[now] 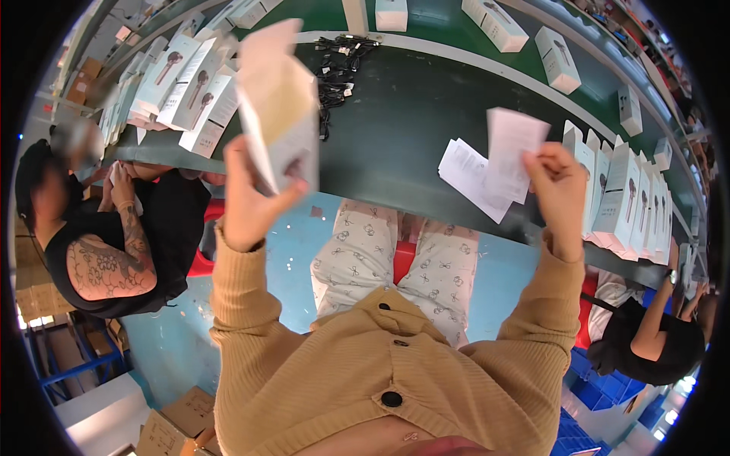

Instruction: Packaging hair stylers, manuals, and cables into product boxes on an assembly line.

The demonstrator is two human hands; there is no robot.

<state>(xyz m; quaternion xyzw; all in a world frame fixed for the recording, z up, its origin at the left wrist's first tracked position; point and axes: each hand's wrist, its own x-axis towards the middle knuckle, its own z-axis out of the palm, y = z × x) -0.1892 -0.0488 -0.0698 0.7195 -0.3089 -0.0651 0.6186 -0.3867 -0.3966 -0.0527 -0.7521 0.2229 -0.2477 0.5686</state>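
In my left hand (pixel 255 194) is a white carton (pixel 281 114), its top flaps standing open and its pale inside showing. My thumb lies across the carton's lower front, where a dark product picture is printed. My right hand (pixel 559 178) pinches a folded paper leaflet (pixel 515 144) by its edge, held up above the dark table. Just under it, a small pile of printed leaflets (pixel 468 178) is spread on the tabletop. What lies inside the carton cannot be made out.
The dark table (pixel 411 114) carries bundled black cables (pixel 334 76) at its far side. White cartons (pixel 182 83) lean in a stack at left; a row of open-flapped cartons (pixel 623 197) stands at right. Beyond runs a green conveyor (pixel 433 26) with boxes. Co-workers (pixel 106 251) sit on both sides.
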